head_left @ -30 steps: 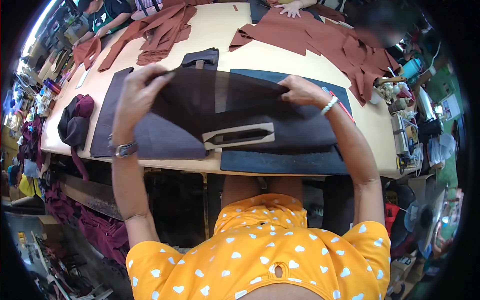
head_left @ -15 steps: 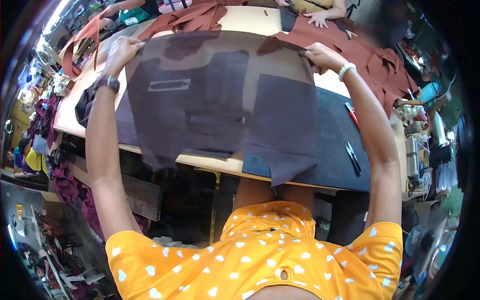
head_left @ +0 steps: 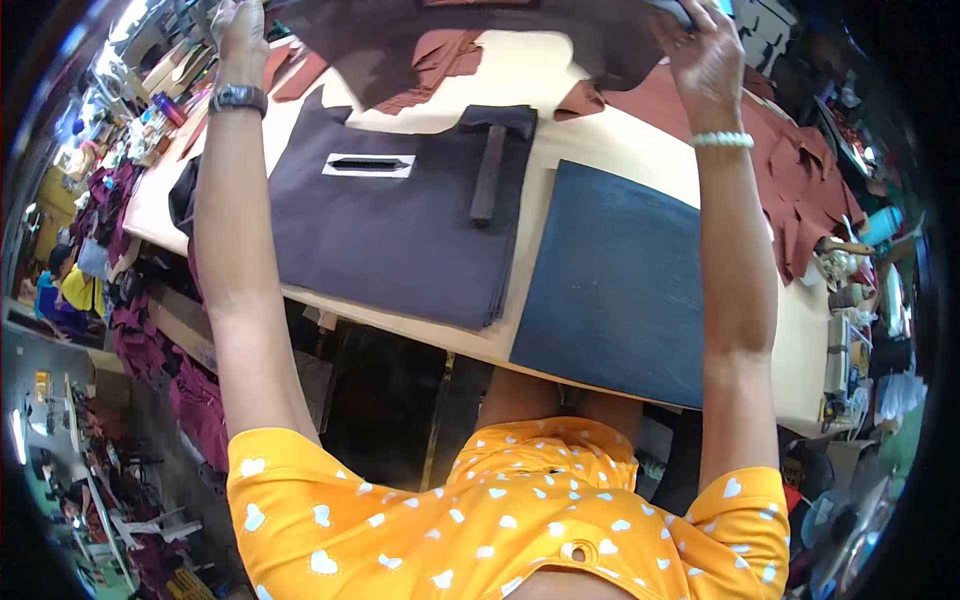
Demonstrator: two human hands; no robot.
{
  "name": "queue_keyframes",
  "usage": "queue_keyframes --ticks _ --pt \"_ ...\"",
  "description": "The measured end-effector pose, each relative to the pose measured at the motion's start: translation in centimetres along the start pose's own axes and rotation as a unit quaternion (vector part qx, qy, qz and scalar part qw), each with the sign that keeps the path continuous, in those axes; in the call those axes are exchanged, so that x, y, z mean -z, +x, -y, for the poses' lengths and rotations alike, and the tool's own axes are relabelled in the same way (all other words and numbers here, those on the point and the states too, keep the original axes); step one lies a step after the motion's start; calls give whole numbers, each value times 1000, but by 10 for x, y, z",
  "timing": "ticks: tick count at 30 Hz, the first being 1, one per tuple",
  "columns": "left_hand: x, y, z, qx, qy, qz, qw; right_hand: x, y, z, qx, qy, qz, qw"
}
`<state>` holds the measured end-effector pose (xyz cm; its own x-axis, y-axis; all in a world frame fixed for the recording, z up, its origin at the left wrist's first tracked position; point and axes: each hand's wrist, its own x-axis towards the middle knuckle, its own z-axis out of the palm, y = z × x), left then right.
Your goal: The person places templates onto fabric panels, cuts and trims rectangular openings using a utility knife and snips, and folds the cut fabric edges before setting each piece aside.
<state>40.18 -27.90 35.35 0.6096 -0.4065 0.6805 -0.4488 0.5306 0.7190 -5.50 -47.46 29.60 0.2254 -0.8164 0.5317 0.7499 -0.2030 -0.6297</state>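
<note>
Both arms are stretched out, holding a dark brown sheet (head_left: 480,40) up at the top edge of the view. My left hand (head_left: 240,30), with a watch at the wrist, is closed near the sheet's left end. At its right end my right hand (head_left: 697,40), above a pale bead bracelet, pinches the sheet. Under it on the table lies a stack of dark brown pieces (head_left: 400,240). On the stack rest a pale slotted template (head_left: 368,165) and a hammer-shaped tool (head_left: 487,178). A dark blue-black mat (head_left: 615,285) lies to the right of the stack.
Reddish-brown pieces (head_left: 805,190) spread over the right side of the pale table (head_left: 500,345), with more (head_left: 435,70) behind the stack. A brush-like wooden handle (head_left: 848,246) and a blue container (head_left: 882,225) are at the far right. Maroon cloth (head_left: 200,405) hangs at the lower left.
Both hands have risen and moved away from me with the dark sheet, which has left the table surface. The stack, template, hammer-shaped tool and mat are now uncovered.
</note>
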Motion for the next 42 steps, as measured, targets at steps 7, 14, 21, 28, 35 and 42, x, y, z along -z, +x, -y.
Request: queue_keyframes --ticks 7,14,21,28,35,42 --pt "49 -107 3 27 103 -54 993 -30 -102 -36 -71 -160 -74 982" --pt "134 -192 34 151 175 -169 958 -22 -199 -88 -183 -312 109 926" --pt "215 -275 92 296 260 -168 904 -39 -243 -88 -284 -413 175 847" --pt "213 -281 107 306 265 -193 894 -39 -242 -91 -275 -415 94 862" --pt "212 -264 96 292 346 -201 869 -41 -258 -105 -187 -479 203 834" --pt "244 -271 121 276 356 -203 870 -52 -264 -99 -183 -618 300 703"
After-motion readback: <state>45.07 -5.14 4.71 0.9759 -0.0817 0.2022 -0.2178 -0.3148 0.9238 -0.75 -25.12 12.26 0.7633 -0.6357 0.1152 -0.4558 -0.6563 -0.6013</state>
